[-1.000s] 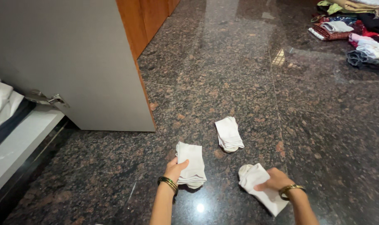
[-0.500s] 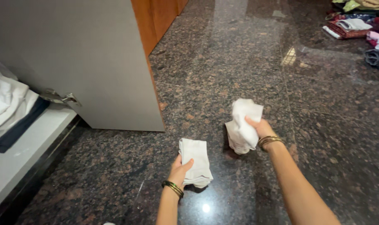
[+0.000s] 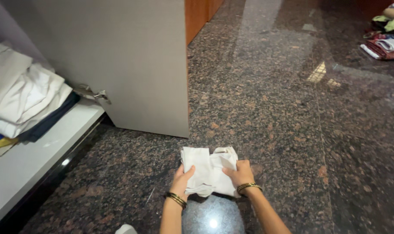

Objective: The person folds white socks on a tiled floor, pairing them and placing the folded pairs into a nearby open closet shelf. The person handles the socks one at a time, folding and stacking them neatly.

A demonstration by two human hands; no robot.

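Both hands press on a small stack of folded white cloths lying on the polished granite floor, just in front of the open grey cabinet door. The left hand grips the stack's left edge, fingers curled narrowly round the fabric with the thumb on top; the right hand lies on the right part, fingers bent over a loose fold — closed on the cloth, not spread. Each wrist wears gold bangles. The cloths look light, soft and limp; they would likely sag or unfold if lifted by one corner, so a hold along both sides, or beneath the stack, seems soundest. To the left, a white shelf carries piled linens; more clothes lie far off at the upper right
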